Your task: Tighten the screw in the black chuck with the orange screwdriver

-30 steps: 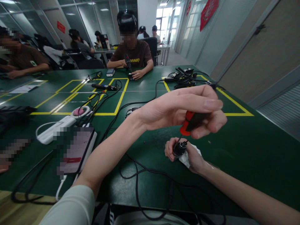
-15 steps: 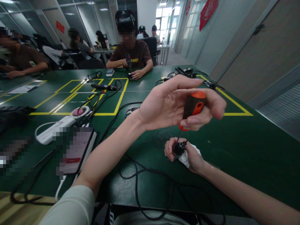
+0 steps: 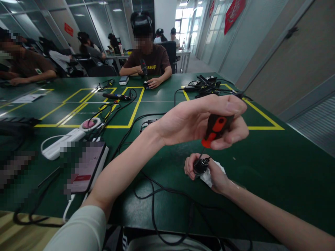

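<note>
My left hand (image 3: 201,120) is closed around the black and orange handle of a screwdriver (image 3: 218,127), its thumb over the top of the handle. The thin shaft slants down to a black cylindrical part (image 3: 201,166) with a stepped, ringed end. My right hand (image 3: 191,165) grips that part low over the table, fingers curled round its far side. A crumpled white tissue (image 3: 208,178) lies against the right palm. Where exactly the screwdriver tip meets the part is hard to make out.
Black cables (image 3: 157,190) loop across the green table (image 3: 261,174). To the left lie a phone (image 3: 87,167) and a white power strip (image 3: 64,143). A heap of black tools and cables (image 3: 204,85) sits at the far right. Opposite, a person (image 3: 149,59) holds a powered screwdriver (image 3: 143,68).
The screwdriver handle has turned in my left hand, and my thumb has come down over its top. That hand sits slightly lower. My right hand stays almost still.
</note>
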{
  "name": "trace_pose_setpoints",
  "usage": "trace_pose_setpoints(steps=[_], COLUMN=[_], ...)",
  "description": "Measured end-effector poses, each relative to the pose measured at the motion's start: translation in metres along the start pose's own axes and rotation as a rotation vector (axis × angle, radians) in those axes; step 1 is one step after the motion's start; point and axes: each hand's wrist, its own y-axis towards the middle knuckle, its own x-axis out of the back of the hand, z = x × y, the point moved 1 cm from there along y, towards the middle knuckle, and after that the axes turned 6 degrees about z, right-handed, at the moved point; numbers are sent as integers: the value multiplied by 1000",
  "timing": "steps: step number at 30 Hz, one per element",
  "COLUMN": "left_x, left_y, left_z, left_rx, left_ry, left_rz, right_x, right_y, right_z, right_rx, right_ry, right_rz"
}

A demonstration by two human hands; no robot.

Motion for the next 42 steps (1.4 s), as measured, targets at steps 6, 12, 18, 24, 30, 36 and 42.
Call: trace_pose_setpoints(steps=[6, 12, 18, 24, 30, 36, 42], left_x=[5, 7, 10, 10, 6, 9, 5], left_y=[1, 1, 0, 1, 1, 0, 1], left_z=[1, 0, 1, 4, 3, -1, 1], left_rx=[-14, -5, 6, -37, -23, -24, 23], left_ry=[52, 29, -10, -29, 2, 52, -27], left_rz=[37, 48, 95, 52, -2, 72, 55], right_x=[3, 3, 3, 1, 1, 2, 0], right_y=[0, 0, 0, 0, 0, 0, 0], right_z=[-3, -4, -3, -2, -2, -2, -2], right_rx=[4, 14, 11, 3, 10, 17, 5], right_ry=[19, 20, 16, 22, 22, 5, 6], right_rz=[10, 20, 12, 6, 8, 4, 5])
